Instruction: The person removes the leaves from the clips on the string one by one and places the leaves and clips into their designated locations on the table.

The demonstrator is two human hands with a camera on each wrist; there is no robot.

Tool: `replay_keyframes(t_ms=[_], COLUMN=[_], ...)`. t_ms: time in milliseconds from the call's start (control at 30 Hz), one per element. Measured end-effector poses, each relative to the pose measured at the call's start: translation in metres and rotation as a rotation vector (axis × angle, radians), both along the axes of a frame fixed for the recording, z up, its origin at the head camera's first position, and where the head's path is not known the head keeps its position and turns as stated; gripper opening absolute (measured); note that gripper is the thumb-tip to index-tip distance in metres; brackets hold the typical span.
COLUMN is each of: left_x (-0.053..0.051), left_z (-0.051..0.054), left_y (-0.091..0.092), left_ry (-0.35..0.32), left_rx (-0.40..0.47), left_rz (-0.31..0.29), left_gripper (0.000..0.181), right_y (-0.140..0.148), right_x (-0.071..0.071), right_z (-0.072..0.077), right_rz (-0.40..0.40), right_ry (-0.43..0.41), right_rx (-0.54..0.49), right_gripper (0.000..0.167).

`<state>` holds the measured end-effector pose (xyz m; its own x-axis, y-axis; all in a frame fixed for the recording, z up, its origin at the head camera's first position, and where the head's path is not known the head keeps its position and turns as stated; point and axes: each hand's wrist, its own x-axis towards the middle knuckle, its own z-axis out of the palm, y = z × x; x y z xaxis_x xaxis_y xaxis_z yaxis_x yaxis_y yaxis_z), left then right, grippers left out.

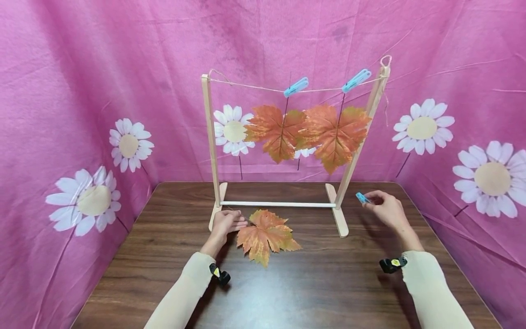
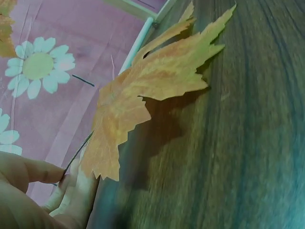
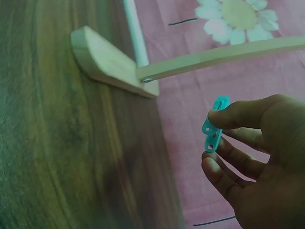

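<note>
An orange artificial maple leaf (image 1: 267,235) lies low over the table, its thin dark stem pinched between thumb and fingers of my left hand (image 1: 225,225). In the left wrist view the leaf (image 2: 128,105) tilts up from the wood with a shadow beneath it. My right hand (image 1: 388,210), right of the wooden stand, pinches a small blue clothespin (image 1: 362,198). Seen from the right wrist, thumb and fingertips grip the clothespin (image 3: 216,125). Two similar leaves, the left one (image 1: 279,132) and the right one (image 1: 334,132), hang by blue clothespins from a string.
The wooden stand (image 1: 211,141) has two posts, flat feet and a white crossbar (image 1: 277,204) near the tabletop. Its string (image 1: 255,85) runs between the post tops. A pink cloth (image 1: 176,68) with white daisies surrounds the brown table (image 1: 312,283) at the back and sides.
</note>
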<state>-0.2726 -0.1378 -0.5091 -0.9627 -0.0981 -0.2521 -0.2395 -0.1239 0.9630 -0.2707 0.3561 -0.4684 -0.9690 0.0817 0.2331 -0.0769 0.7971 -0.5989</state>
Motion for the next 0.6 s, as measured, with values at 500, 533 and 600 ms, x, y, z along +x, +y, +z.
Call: replay_keyframes(t_ms=[500, 533, 600], left_x=[-0.001, -0.002, -0.002], left_z=[-0.005, -0.005, -0.006], left_y=[-0.009, -0.009, -0.010], left_ry=[-0.069, -0.074, -0.088], left_rx=[-0.136, -0.135, -0.137], left_rz=[-0.028, -0.030, -0.035], left_gripper=[0.023, 0.022, 0.021], right_y=[0.009, 0.009, 0.010], right_x=[-0.016, -0.017, -0.019], right_z=[-0.025, -0.026, -0.029], right_rz=[0.009, 0.013, 0.013], right_ry=[-0.110, -0.113, -0.118], right_rx=[0.034, 0.036, 0.038], right_gripper=[0.031, 0.030, 0.030])
